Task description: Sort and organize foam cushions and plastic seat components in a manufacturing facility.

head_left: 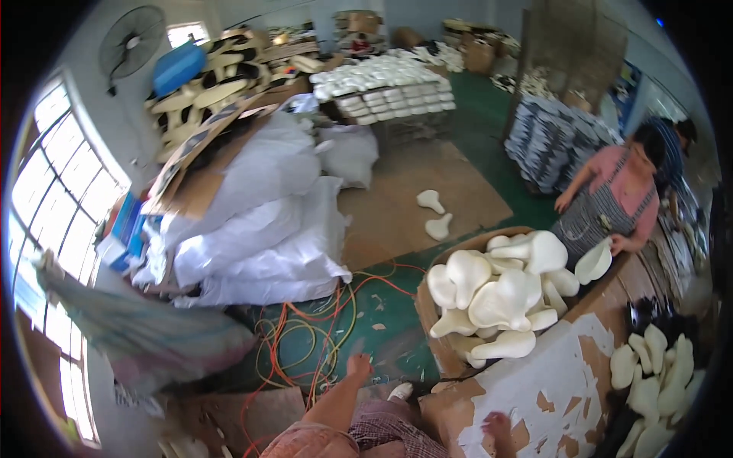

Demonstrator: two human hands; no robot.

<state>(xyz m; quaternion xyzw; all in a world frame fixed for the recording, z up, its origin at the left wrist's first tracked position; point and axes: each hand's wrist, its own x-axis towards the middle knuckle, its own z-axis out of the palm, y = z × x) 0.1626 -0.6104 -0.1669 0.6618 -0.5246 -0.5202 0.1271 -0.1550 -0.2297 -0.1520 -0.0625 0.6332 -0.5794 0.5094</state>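
Observation:
My left hand (360,366) is held out over the green floor, near coiled orange and yellow hoses (305,336). Its fingers are too small and foreshortened to read, and no object shows in it. Above the table covered in torn white paper and cardboard (527,374), my right hand (497,424) is smeared by motion; nothing shows in its grip. Beyond that table a large cardboard box (435,336) is heaped with cream, saddle-shaped foam pads (504,298). More such pads (657,382) lie to the right of the table, beside black pieces.
Across the box, a person in a striped apron (603,221) holds one cream pad (593,262); another person stands behind. White sacks (259,244) pile up at left. Two pads (437,227) lie on floor cardboard (397,206). A draped cloth (153,328) hangs by the window.

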